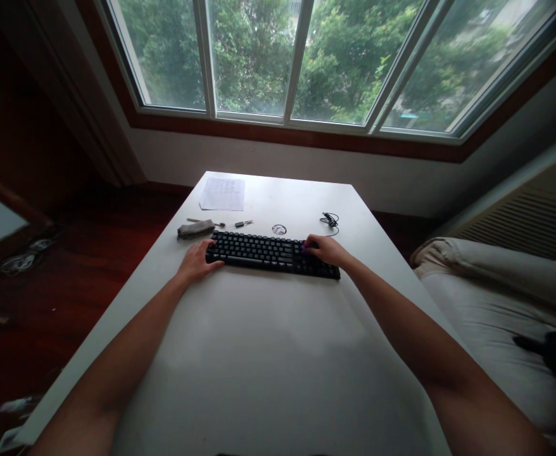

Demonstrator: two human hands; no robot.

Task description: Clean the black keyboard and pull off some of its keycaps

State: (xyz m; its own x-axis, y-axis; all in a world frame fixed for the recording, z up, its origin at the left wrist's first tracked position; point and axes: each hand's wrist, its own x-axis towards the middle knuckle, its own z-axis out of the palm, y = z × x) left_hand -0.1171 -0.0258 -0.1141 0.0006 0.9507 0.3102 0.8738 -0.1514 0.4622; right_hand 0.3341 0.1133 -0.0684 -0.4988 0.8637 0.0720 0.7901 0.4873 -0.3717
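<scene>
A black keyboard point(268, 253) lies flat across the white table, slightly angled, its right end nearer to me. My left hand point(199, 261) grips its left end, thumb along the front edge and fingers at the back. Over the right part of the keys, my right hand point(328, 249) is closed in a pinch. Something small and purple point(305, 249) shows at its fingertips, touching or just above the keys; its kind is too small to make out. Behind the left end lies a folded grey cloth point(195, 228).
Thin small tools point(240, 224) and a small round item with a dark rim point(278, 229) lie behind the keyboard. A coiled black cable point(330, 220) is at the right, a printed sheet point(223, 194) at the back left. The white table point(268, 354) stands beside a light-covered couch point(487, 304).
</scene>
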